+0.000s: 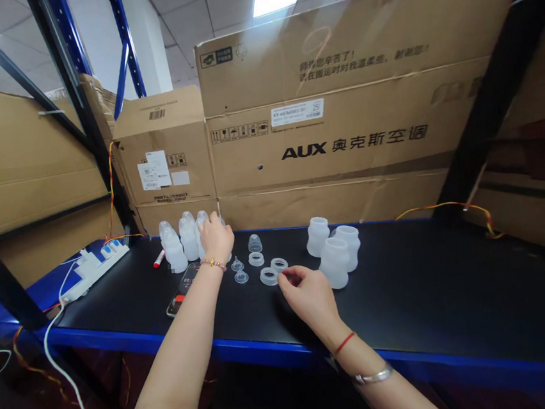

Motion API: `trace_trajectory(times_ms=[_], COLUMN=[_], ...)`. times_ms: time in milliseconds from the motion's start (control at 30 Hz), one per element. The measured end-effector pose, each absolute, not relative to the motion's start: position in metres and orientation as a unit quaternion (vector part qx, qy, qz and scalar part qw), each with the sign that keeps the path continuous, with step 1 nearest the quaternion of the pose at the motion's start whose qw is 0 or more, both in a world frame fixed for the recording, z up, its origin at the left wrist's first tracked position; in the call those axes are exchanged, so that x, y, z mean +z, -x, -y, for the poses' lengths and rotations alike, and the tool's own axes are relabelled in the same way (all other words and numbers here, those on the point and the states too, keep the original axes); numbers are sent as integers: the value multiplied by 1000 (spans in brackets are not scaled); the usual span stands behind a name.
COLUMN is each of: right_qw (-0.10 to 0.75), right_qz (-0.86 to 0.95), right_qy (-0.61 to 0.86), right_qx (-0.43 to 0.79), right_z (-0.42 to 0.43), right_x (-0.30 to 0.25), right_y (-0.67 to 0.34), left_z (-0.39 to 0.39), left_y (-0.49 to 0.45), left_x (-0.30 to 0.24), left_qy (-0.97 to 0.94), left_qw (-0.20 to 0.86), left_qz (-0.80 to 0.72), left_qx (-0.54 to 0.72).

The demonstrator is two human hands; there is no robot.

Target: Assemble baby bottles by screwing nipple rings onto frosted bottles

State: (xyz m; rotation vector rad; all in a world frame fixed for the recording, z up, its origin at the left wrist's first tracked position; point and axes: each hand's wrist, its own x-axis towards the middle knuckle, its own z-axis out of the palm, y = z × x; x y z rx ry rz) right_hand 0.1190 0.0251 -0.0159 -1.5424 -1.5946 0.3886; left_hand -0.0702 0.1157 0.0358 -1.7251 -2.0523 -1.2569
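The left hand (217,239) curled around one of the frosted bottles (175,252) at center left. The right hand's (308,296) fingers (287,279) pinched narrow beside a silicone ring (279,264) (translucent, smooth).

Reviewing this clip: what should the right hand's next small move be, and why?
Probably picking up the nearest translucent collar ring. The right hand sits beside it with its fingertips lowered towards it, while the left hand is up at the frosted bottles. The ring lies loose on the black bench top.
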Motion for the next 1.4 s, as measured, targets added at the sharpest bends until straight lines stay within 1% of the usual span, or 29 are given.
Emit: trace_trajectory(times_ms=[133, 200, 267, 333, 400, 467, 567, 700, 800, 867, 933, 1167, 1400], right_qw=[444, 471, 508, 542, 564, 565, 545, 544, 537, 537, 536, 536, 531], right_qz=[646, 649, 644, 635, 629, 636, 647, 639, 645, 637, 627, 586, 573], right_qy=[601, 583, 563, 545, 530, 515, 498, 475, 470, 493, 508, 510, 510], right_qx=[153, 131, 97, 73, 74, 107, 191, 265, 274, 250, 247, 331, 360], right_z=[-27, -28, -28, -27, -26, -25, -24, -23, -22, -22, -22, -25, -22], right_x=[-17, -17, -17, -16, -16, -15, -14, -12, -12, -13, -14, -16, -10], right_y=[-119, -118, -117, -116, -115, -116, -117, -118, -118, -118, -117, -116, -116], left_z=[-106, -92, -77, -64, -55, -51, -51, -53, -54, -54, -55, -58, -59], left_y=[67, 63, 56, 47, 37, 28, 22, 28, 37, 39, 37, 17, 8], left_x=[38, 45, 53, 56, 53, 46, 36, 37, 41, 42, 40, 25, 14], left_qy=[601, 616, 623, 640, 680, 712, 717, 689, 688, 692, 689, 667, 660], left_qw=[93, 101, 81, 13, -80, -180, -307, -428, -486, -498, -490, -431, -367], left_qz=[633, 571, 513, 474, 429, 389, 354, 328, 308, 291, 286, 317, 363], left_qx=[-479, -533, -585, -604, -589, -556, -516, -484, -443, -434, -450, -519, -545])
